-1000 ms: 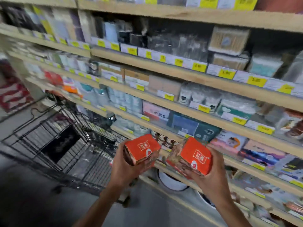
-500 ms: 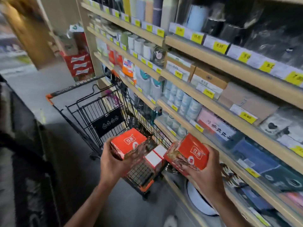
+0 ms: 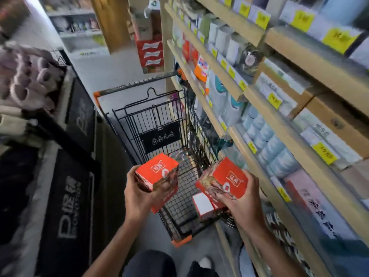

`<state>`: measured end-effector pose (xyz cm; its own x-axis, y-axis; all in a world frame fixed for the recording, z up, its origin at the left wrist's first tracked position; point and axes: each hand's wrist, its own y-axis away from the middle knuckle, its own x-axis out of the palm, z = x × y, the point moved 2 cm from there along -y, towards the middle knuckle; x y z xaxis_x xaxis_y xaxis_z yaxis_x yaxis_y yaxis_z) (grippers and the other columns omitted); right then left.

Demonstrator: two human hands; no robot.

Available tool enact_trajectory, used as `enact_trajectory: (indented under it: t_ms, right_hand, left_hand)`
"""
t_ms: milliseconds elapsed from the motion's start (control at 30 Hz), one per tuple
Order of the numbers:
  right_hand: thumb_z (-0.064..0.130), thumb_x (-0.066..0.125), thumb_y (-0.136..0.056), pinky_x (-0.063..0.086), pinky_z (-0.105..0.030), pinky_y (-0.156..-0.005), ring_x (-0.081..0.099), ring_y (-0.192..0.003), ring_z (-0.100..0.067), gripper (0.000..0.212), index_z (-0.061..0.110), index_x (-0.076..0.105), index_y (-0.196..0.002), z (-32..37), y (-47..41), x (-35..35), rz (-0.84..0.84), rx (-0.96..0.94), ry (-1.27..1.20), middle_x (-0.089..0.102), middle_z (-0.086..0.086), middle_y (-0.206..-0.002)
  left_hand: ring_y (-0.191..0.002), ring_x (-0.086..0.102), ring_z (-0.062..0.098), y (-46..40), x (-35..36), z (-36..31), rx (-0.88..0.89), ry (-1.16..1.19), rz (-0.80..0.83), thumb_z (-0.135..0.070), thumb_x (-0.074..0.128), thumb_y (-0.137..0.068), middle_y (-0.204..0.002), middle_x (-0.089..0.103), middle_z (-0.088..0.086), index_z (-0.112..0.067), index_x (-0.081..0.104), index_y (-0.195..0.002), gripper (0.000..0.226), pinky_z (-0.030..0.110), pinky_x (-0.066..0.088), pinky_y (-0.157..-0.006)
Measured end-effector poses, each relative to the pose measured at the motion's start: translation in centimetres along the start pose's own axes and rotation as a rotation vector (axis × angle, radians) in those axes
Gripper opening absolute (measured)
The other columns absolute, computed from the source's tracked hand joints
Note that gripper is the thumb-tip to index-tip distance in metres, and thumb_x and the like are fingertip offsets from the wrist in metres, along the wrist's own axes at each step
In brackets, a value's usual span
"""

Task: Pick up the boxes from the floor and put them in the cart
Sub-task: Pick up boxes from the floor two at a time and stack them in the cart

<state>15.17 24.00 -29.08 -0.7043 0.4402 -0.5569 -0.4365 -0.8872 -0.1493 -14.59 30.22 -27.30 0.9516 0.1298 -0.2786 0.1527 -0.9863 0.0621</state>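
Head view: our left hand (image 3: 139, 193) and right hand (image 3: 242, 194) each have fingers curled round an orange box (image 3: 156, 173) (image 3: 223, 180), held over the cart (image 3: 175, 198). Boxes look light and stiff; side grips should hold.

To my right run wooden shelves (image 3: 265, 124) stocked with goods behind yellow price tags (image 3: 324, 152). Red cartons (image 3: 150, 52) stand stacked at the aisle's far end; dark printed mats (image 3: 65, 198) lie on my left.
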Motion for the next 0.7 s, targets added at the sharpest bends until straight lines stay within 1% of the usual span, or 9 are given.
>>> enact_trajectory:
  t_ms: [133, 233, 333, 433, 500, 533, 600, 633, 700]
  right_hand:
    - [0.029, 0.098, -0.053, 0.052, -0.039, -0.091, 0.052, -0.112, -0.017, 0.106, 0.021, 0.041, -0.141, -1.8, -2.1, 1.6, 0.055, 0.046, 0.034, 0.043, 0.007, -0.123]
    - [0.027, 0.099, -0.053, 0.056, -0.047, -0.090, 0.055, -0.114, -0.022, 0.106, 0.023, 0.039, -0.141, -2.3, -4.1, 3.5, 0.092, 0.069, 0.067, 0.046, 0.000, -0.127]
    - [0.024, 0.098, -0.054, 0.055, -0.043, -0.088, 0.055, -0.114, -0.024, 0.106, 0.020, 0.038, -0.141, -3.0, -5.2, 6.1, 0.094, 0.111, 0.100, 0.048, -0.005, -0.131]
    - [0.020, 0.099, -0.053, 0.052, -0.039, -0.090, 0.055, -0.114, -0.025, 0.105, 0.015, 0.041, -0.140, -4.3, -6.3, 7.9, 0.052, 0.115, 0.098, 0.048, -0.008, -0.131]
    - [0.019, 0.099, -0.053, 0.051, -0.033, -0.087, 0.054, -0.112, -0.021, 0.105, 0.014, 0.041, -0.140, -5.2, -6.6, 9.1, 0.077, 0.136, 0.124, 0.048, -0.008, -0.131]
    - [0.021, 0.099, -0.053, 0.052, -0.032, -0.086, 0.054, -0.111, -0.021, 0.106, 0.014, 0.040, -0.141, -5.6, -6.5, 9.7, 0.085, 0.145, 0.139, 0.048, -0.009, -0.130]
    - [0.025, 0.099, -0.053, 0.053, -0.039, -0.087, 0.055, -0.113, -0.024, 0.107, 0.018, 0.039, -0.141, -6.7, -6.6, 11.0, 0.101, 0.172, 0.153, 0.049, -0.008, -0.131]
    - [0.026, 0.099, -0.053, 0.053, -0.041, -0.087, 0.055, -0.113, -0.025, 0.107, 0.020, 0.038, -0.140, -7.2, -6.9, 11.5, 0.100, 0.181, 0.160, 0.049, -0.007, -0.131]
    - [0.026, 0.099, -0.054, 0.050, -0.038, -0.083, 0.055, -0.113, -0.024, 0.105, 0.024, 0.037, -0.140, -8.3, -7.9, 12.5, 0.098, 0.193, 0.180, 0.049, -0.006, -0.133]
  left_hand:
    - [-0.108, 0.064, 0.007, -1.6, 2.1, 1.9, -0.085, -0.002, -0.043, -0.039, 0.094, -0.057, -0.120, 0.064, -0.008, -0.032, 0.044, -0.133, 0.091, 0.043, 0.056, -0.095]
    - [-0.109, 0.064, 0.004, -3.8, 3.2, 4.1, -0.144, 0.015, -0.065, -0.036, 0.094, -0.060, -0.119, 0.065, -0.010, -0.029, 0.046, -0.131, 0.086, 0.041, 0.055, -0.098]
    - [-0.110, 0.061, -0.003, -6.6, 4.3, 6.8, -0.187, 0.016, -0.014, -0.031, 0.095, -0.062, -0.121, 0.063, -0.012, -0.026, 0.045, -0.132, 0.086, 0.028, 0.053, -0.097]
    - [-0.098, 0.061, -0.014, -8.7, 6.1, 9.4, -0.241, 0.025, 0.031, -0.019, 0.095, -0.062, -0.112, 0.062, -0.015, -0.025, 0.045, -0.126, 0.081, 0.008, 0.048, -0.081]
    - [-0.092, 0.061, -0.017, -9.4, 7.2, 10.5, -0.284, 0.053, 0.053, -0.012, 0.094, -0.063, -0.110, 0.062, -0.012, -0.018, 0.044, -0.127, 0.080, 0.003, 0.045, -0.075]
    - [-0.089, 0.060, -0.019, -9.7, 7.6, 11.2, -0.287, 0.038, 0.068, -0.007, 0.092, -0.065, -0.110, 0.062, -0.009, -0.014, 0.043, -0.127, 0.079, 0.003, 0.046, -0.073]
    - [-0.084, 0.061, -0.018, -10.4, 8.2, 12.7, -0.330, 0.015, 0.095, 0.003, 0.086, -0.070, -0.108, 0.059, -0.002, -0.011, 0.039, -0.124, 0.073, 0.003, 0.047, -0.070]
    - [-0.087, 0.062, -0.013, -10.7, 8.5, 13.7, -0.354, -0.001, 0.087, 0.000, 0.087, -0.070, -0.110, 0.059, 0.001, -0.013, 0.038, -0.124, 0.074, 0.007, 0.050, -0.072]
    - [-0.104, 0.062, 0.002, -11.3, 9.3, 15.2, -0.364, -0.058, 0.081, -0.020, 0.092, -0.068, -0.122, 0.059, 0.002, -0.017, 0.038, -0.133, 0.084, 0.024, 0.054, -0.089]
